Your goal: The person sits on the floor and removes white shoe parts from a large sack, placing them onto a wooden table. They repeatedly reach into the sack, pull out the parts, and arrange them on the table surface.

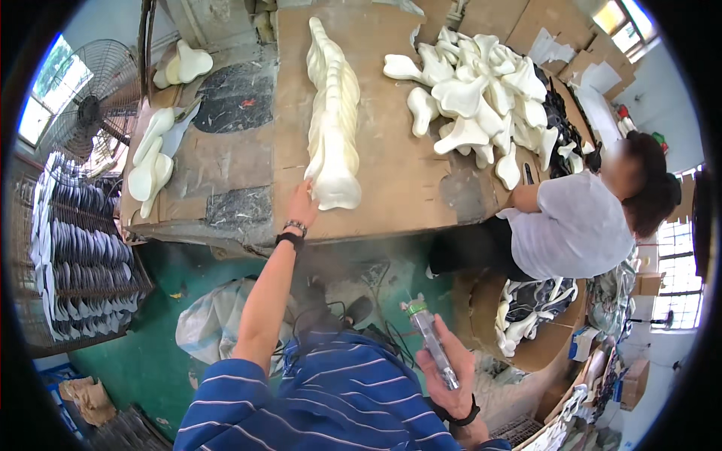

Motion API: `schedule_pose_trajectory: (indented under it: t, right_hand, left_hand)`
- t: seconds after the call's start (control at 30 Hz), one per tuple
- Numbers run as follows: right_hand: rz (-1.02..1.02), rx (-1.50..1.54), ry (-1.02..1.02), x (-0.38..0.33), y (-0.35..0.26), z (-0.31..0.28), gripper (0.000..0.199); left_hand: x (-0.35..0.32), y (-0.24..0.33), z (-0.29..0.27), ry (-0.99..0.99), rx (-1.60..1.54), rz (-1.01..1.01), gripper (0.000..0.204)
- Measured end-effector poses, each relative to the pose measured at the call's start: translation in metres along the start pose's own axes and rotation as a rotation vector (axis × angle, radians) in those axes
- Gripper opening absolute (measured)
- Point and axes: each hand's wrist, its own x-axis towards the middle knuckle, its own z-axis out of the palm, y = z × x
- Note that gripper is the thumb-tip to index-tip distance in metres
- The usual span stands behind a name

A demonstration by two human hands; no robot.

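Note:
My left hand (301, 204) reaches to the near edge of a cardboard-covered table (406, 180) and touches the nearest piece of a long row of cream-coloured shoe-sole shapes (333, 113). Low at my side, my right hand (448, 362) grips a slim spray tool (430, 338) with a green-and-white tip pointing up. A faint haze hangs below the table edge.
A loose heap of cream sole pieces (481, 90) lies at the table's right. A seated person in a grey shirt (579, 225) works there. A fan (94, 105), a wire rack of dark soles (83, 263), more cream soles (150, 161) and cardboard boxes (526, 323) surround me.

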Motion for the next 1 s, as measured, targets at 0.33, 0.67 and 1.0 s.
schedule_pose_trajectory:
  t: [0.33,0.67,1.0]
  right_hand:
    - [-0.064,-0.132,0.039,0.011,-0.014,0.005,0.068]
    - [0.017,-0.119,-0.095,0.012,-0.021,0.007,0.061]
    - [0.074,-0.052,-0.159,0.029,-0.016,0.012,0.058]
  left_hand:
    - [0.034,0.026,-0.010,0.060,-0.131,-0.028,0.041]
    - [0.064,0.033,-0.032,0.007,-0.030,-0.047,0.042]
    - [-0.023,-0.036,-0.103,0.171,-0.101,-0.101,0.035]
